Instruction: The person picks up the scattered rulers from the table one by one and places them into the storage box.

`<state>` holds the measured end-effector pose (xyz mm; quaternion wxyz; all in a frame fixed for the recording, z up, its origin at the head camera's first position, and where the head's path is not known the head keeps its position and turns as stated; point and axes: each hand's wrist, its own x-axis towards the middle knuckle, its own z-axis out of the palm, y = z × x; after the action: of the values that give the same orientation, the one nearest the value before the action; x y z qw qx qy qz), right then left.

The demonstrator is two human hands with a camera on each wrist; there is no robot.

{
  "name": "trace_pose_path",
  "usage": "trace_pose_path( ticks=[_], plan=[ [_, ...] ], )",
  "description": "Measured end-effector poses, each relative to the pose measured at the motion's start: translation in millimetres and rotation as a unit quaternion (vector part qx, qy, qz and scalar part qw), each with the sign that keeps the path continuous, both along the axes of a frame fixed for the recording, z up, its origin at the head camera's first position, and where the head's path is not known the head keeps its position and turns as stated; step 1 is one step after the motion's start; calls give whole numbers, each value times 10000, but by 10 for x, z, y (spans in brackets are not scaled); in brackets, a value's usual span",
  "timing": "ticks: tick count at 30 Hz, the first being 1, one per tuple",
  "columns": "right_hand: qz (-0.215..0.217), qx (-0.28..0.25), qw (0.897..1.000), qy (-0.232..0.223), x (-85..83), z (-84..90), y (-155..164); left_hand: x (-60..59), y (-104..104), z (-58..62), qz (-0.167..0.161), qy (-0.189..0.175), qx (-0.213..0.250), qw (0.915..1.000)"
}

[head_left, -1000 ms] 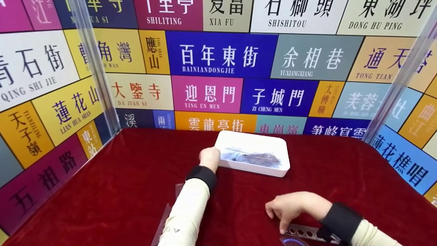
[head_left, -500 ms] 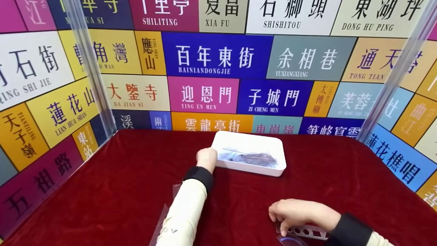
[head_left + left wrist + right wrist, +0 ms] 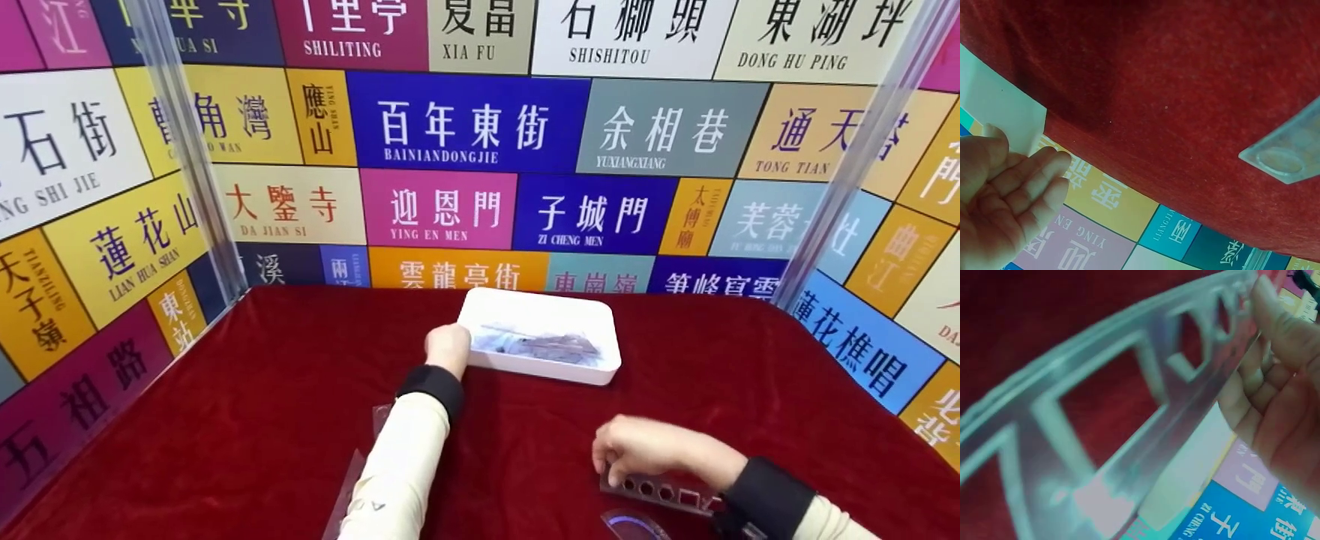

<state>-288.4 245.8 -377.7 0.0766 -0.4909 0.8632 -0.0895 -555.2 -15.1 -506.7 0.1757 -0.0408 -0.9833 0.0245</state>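
A white pencil box (image 3: 540, 367) with a bluish-grey landscape picture on its lid lies toward the back of the table. My left hand (image 3: 448, 349) grips its left end; in the left wrist view thumb and fingers meet at the white corner (image 3: 1022, 121). Nearer the front, my right hand (image 3: 649, 448) pinches one end of a clear plastic template ruler (image 3: 660, 491) with cut-out shapes. In the right wrist view the ruler (image 3: 1129, 484) slants across close to the camera, thumb on its far end. Just below it lies a clear protractor (image 3: 634, 525) with a bluish arc.
Dark red cloth (image 3: 300, 390) covers the table. Beside my left forearm lie a clear plastic piece (image 3: 346, 491) and another clear strip (image 3: 380, 416), both partly hidden by the sleeve. Clear upright posts (image 3: 195, 165) and a wall of colourful signs (image 3: 465, 124) border the table.
My right hand has moved up and away from the protractor, taking the template ruler with it. The left hand stays at the pencil box's end. The whole head view has shifted slightly.
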Motion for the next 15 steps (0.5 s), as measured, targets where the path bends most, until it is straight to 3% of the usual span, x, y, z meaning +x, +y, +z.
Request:
trace_pose_path(
  ticks=[2,5,7,9,11,12,14,15],
  plan=[
    [-279,-132,9990,332,-1,136,12,81,-3,90,34,-179,35,9998],
    [-909,-623,9910,755,3,446,56,188,-4,179,-17,-79,50,10000],
    [-1414,-1180,9777,1008,17,703,97,212,2,207,-18,-228,98,9997],
    [-1747,-1950,9553,1370,16,945,140,186,1,176,-24,-86,87,9999],
    [-2142,-2808,9202,1688,2,1137,176,150,0,127,3,65,37,10000],
    [-2396,-3272,8975,1730,-13,1203,190,119,-4,83,-16,255,1,9997],
    [-2806,-4543,8351,1320,-79,1263,211,132,-3,80,3,291,-4,9996],
    [-2873,-5225,7979,891,-125,1255,226,171,-3,102,-8,346,-7,9994]
  ],
)
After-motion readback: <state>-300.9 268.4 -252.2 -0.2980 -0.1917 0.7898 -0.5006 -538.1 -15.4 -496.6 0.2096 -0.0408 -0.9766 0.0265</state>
